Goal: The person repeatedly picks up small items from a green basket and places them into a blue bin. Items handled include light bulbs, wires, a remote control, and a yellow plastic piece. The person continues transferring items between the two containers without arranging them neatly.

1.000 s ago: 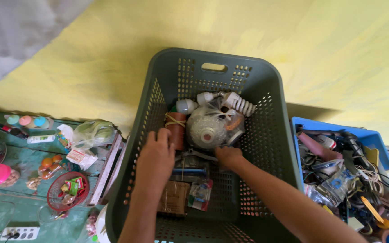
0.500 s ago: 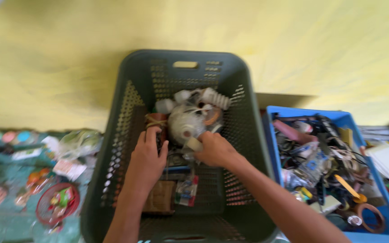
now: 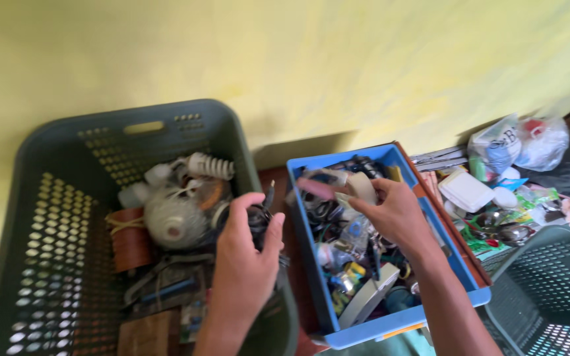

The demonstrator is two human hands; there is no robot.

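dark object: a small black, glossy lump point(image 3: 258, 221), held over the right rim of the grey basket point(image 3: 47, 217); too blurred to tell its kind.
left hand: the left hand point(image 3: 245, 264) is curled round the dark object, thumb on its right side.
right hand: the right hand point(image 3: 397, 214) is in the blue bin point(image 3: 305, 231), fingers pinching something pale and rounded (cannot tell what).
doing it well: i judge a firm wrap suits the lump, since cords trail below it and could snag; lift clear of the rim.
basket contents: a whitish round housing point(image 3: 169, 221), a ribbed white coil bulb point(image 3: 211, 166), a brown strap roll point(image 3: 128, 240).
surroundings: perforated hard plastic walls, smooth yellow wall point(image 3: 338, 59), crinkled plastic bags point(image 3: 519, 142) at the right.
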